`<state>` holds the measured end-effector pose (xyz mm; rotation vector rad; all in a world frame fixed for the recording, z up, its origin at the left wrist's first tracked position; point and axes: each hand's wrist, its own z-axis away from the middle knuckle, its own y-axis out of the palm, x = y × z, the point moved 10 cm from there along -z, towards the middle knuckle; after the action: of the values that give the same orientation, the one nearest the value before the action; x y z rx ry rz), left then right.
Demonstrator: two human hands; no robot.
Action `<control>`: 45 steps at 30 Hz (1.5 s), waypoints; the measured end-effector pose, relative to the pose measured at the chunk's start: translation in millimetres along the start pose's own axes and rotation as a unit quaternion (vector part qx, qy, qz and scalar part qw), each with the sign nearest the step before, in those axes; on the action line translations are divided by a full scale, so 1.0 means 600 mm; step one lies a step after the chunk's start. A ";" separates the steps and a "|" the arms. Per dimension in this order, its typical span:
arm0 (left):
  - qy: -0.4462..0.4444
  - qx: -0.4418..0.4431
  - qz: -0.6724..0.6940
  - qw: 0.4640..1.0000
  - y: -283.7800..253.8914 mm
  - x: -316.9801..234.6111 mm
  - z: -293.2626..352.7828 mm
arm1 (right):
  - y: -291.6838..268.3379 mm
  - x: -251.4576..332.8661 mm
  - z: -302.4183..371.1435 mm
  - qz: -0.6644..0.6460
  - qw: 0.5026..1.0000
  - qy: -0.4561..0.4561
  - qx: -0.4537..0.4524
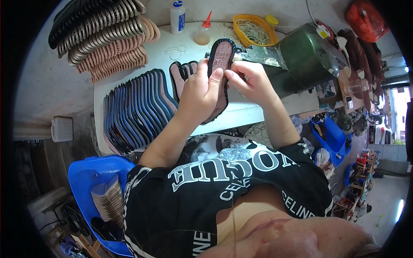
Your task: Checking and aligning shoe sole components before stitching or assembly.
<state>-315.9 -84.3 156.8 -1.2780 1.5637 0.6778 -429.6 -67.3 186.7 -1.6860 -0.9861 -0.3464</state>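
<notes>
Over the white table I hold up a shoe insole (221,56), its pinkish-brown face bordered by a gathered black edge. Its long shape stands nearly upright, toe end away from me. My left hand (201,88) is wrapped round its left side, thumb lying on the face. My right hand (250,81) is closed at the right edge, thumb and finger pinched there. Behind the left hand lie a few similar insoles (177,74). A long row of black-edged insoles (137,107) stands packed to the left of my forearm.
Stacks of pink, bronze and black shoe parts (109,38) rise at the far left. A bottle (177,19), a red-tipped glue bottle (203,33) and a yellow basket of cords (254,32) line the back. A green machine (307,56) stands right; a blue bin (81,172) sits lower left.
</notes>
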 end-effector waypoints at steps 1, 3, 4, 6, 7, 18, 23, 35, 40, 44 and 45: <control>0.008 0.001 -0.015 1.000 0.002 -0.001 -0.001 | -0.004 0.005 0.001 0.030 0.999 -0.029 -0.006; 0.026 -0.006 -0.042 0.999 0.003 -0.006 0.000 | -0.011 0.021 0.003 0.053 0.996 -0.073 -0.026; 0.043 -0.013 -0.069 0.997 0.002 -0.011 0.000 | -0.009 0.026 0.006 0.053 0.995 -0.074 -0.026; 0.055 -0.026 -0.027 0.998 -0.002 -0.012 0.001 | -0.005 -0.007 0.016 -0.195 0.979 0.034 -0.053; 0.068 -0.039 0.015 0.997 -0.006 -0.015 0.002 | -0.004 -0.012 0.024 -0.180 0.980 0.051 -0.070; -0.099 -0.124 0.245 0.956 -0.007 0.110 -0.022 | 0.140 -0.107 0.131 -0.440 0.867 0.233 0.012; -0.156 -0.054 0.153 0.974 -0.016 0.165 -0.052 | 0.180 -0.050 0.183 -0.539 0.766 0.341 0.084; -0.185 0.180 -0.090 0.962 0.035 0.149 -0.128 | 0.132 -0.055 0.186 -0.610 0.729 0.310 -0.022; -0.211 0.226 -0.060 0.949 0.043 0.151 -0.122 | 0.129 -0.054 0.180 -0.631 0.723 0.280 -0.018; -0.220 0.225 -0.059 0.947 0.045 0.149 -0.123 | 0.122 -0.062 0.185 -0.633 0.717 0.289 -0.039; -0.218 0.228 -0.060 0.947 0.047 0.149 -0.126 | 0.118 -0.062 0.184 -0.638 0.714 0.287 -0.035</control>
<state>-365.8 -177.2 99.4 -0.8009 1.1752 0.4454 -426.2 12.3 75.9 -0.5577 -1.4949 -1.7071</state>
